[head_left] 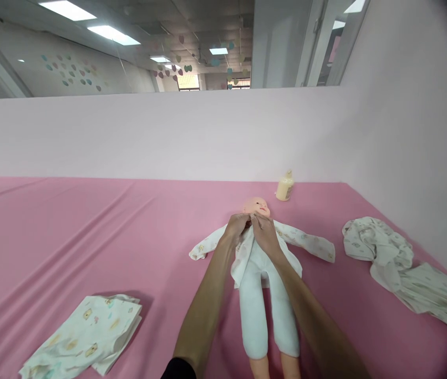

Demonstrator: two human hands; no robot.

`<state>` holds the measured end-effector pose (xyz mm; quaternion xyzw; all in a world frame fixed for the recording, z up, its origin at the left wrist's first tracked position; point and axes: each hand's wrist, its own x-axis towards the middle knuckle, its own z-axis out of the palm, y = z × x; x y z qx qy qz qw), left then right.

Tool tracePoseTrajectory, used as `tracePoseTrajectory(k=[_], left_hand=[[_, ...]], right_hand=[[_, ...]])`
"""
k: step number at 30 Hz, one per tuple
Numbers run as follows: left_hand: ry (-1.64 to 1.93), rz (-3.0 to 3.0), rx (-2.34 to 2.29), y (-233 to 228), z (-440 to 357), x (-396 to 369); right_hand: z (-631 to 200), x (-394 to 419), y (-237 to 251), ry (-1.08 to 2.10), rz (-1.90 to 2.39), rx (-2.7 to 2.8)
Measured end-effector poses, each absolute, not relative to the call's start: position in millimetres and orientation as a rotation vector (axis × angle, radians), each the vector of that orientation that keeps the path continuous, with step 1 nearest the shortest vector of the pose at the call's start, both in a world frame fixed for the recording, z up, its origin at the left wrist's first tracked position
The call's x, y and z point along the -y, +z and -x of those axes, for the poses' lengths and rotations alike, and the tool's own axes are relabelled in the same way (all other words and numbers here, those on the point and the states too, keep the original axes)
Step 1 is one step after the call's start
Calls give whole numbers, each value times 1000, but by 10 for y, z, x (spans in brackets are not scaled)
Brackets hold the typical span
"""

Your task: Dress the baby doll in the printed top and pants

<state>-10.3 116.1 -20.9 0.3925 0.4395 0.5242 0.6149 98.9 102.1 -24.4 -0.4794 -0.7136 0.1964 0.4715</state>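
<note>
A baby doll (252, 310) with a white cloth body lies on its back, head toward the wall. It wears a white printed baby jacket (304, 243), whose sleeves spread out to both sides and whose front hangs partly apart over the belly. At the neckline, just under the doll's chin, my left hand (239, 223) pinches the jacket's edge. My right hand (263, 231) is beside it, fingers closed on the same collar area. The fingertips nearly meet, and whatever fastening lies between them is too small to make out.
Folded printed cloth (89, 329) lies at the front left. Crumpled printed clothes (385, 252) lie along the right wall. A cream pump bottle (285, 187) stands beyond the doll's head. White walls bound the pink sheet (69, 237) at the back and right.
</note>
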Motion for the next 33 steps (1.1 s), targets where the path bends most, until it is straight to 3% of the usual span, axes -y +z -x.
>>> tracePoseTrajectory(k=[12, 24, 33], left_hand=[[1257, -972, -1057, -304, 104, -1200], [1230, -1021, -1085, -303, 83, -1204], [1212, -1012, -1076, -233, 61, -1151]], right_hand=[[-1022, -1008, -306, 687, 1320, 1567], [-1028, -1021, -412, 194, 1316, 1849], [-961, -997, -380, 314, 1362, 1701]])
